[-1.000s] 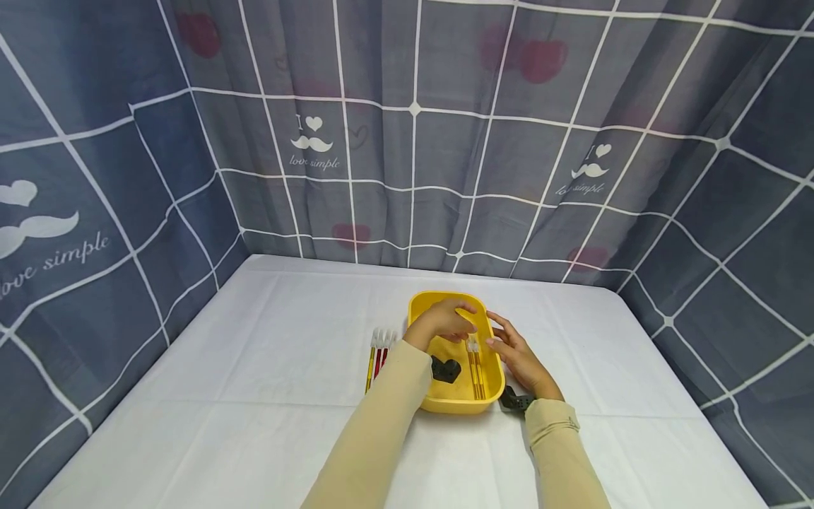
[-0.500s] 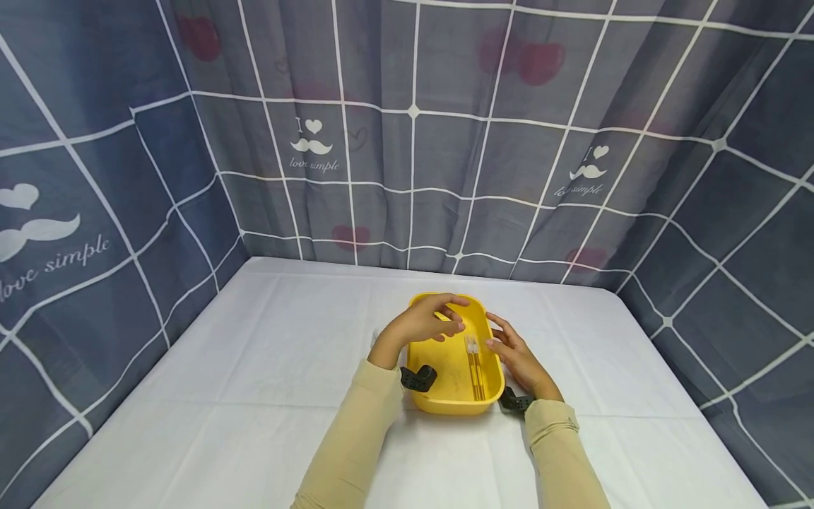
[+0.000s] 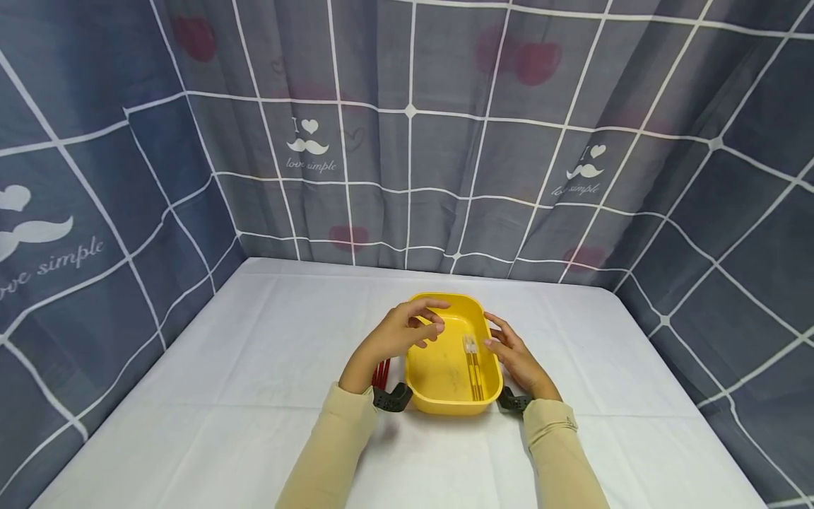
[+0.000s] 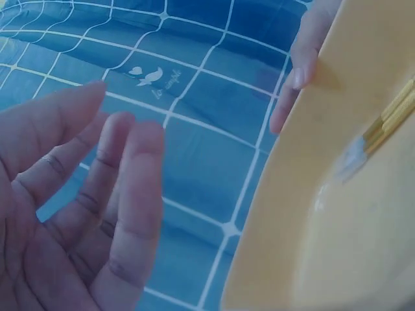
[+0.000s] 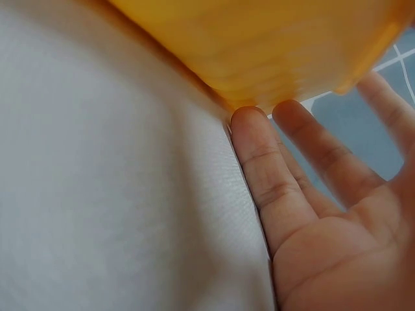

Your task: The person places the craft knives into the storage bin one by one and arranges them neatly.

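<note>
My left hand (image 3: 397, 332) hovers at the left rim of a yellow plastic basin (image 3: 439, 382), its fingers loosely bent with nothing between them. In the left wrist view the same hand (image 4: 84, 207) is apart from the basin wall (image 4: 272, 214). My right hand (image 3: 518, 357) rests against the basin's right side. The right wrist view has its fairly straight fingers (image 5: 259, 152) touching the yellow wall (image 5: 272, 52) low down. Inside the basin, slim gold sticks with pale tips (image 3: 473, 367) lie along the right; whether pens or brushes, I cannot tell.
Red sticks (image 3: 381, 373) lie on the white tablecloth (image 3: 305, 339) left of the basin, partly hidden by my left hand and wrist. A dark checked curtain (image 3: 381, 141) surrounds the table's back and sides.
My left hand has drawn back leftward from inside the basin to its left rim. It now partly covers the sticks on the cloth. The right hand stays against the basin.
</note>
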`<action>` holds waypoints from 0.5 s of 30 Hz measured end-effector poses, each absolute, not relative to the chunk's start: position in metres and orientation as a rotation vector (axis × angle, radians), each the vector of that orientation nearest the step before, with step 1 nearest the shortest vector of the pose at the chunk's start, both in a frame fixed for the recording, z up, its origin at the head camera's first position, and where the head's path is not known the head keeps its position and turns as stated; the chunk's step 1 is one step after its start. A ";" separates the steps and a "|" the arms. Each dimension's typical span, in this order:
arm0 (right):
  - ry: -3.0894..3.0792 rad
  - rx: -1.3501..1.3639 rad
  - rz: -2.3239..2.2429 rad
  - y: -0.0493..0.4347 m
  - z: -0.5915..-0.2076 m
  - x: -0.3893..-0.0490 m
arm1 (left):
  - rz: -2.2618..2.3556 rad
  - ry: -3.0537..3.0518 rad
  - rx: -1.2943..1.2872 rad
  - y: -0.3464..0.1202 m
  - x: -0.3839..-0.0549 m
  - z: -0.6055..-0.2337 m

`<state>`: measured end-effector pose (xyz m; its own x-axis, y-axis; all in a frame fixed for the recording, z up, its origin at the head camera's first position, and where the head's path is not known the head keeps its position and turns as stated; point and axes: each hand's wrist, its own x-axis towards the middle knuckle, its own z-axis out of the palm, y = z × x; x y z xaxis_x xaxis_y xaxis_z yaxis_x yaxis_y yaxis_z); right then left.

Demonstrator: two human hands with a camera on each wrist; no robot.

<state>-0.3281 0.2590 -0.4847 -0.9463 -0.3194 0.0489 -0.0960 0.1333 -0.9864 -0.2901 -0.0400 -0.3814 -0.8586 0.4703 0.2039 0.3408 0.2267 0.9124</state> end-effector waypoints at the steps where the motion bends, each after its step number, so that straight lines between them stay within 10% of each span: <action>1: 2.224 -0.418 -1.920 0.259 -0.484 -0.328 | 1.727 2.375 0.793 -0.043 -0.290 -0.381; 15: 2.226 -0.431 -1.920 0.258 -0.484 -0.327 | 2.021 2.340 0.690 -0.089 -0.304 -0.388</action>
